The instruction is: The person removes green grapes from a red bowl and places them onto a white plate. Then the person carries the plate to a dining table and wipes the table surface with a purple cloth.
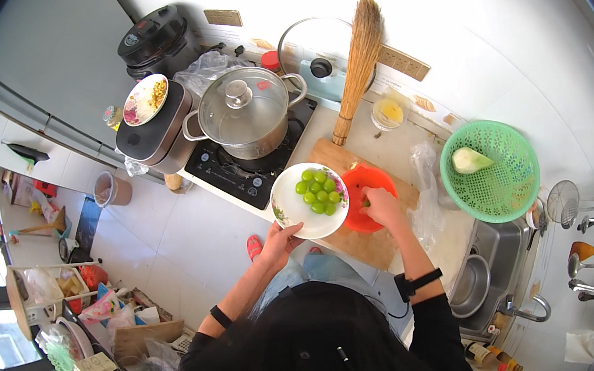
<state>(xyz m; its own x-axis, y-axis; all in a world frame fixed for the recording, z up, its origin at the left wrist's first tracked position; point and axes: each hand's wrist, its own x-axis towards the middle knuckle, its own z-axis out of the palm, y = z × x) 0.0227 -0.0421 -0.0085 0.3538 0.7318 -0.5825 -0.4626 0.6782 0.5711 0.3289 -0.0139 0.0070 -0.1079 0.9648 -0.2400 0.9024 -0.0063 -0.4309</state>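
My left hand (281, 245) grips the near rim of a white floral plate (282, 214). Several round green grapes (320, 193) lie grouped on that plate. To its right, an orange-red plastic bowl (356, 179) stands on a wooden cutting board (323, 152). My right hand (382, 207) reaches down into this bowl, fingers pinched around a green grape (366, 202) that they partly cover. The hand also hides part of the bowl's inside.
Left of the board, a lidded steel pot (247, 137) sits on a black induction cooktop (220, 173). A straw whisk broom (359, 65) leans on the wall behind. At right, a green plastic colander (487, 195) holds a peeled vegetable piece (469, 160) beside the steel sink (496, 240).
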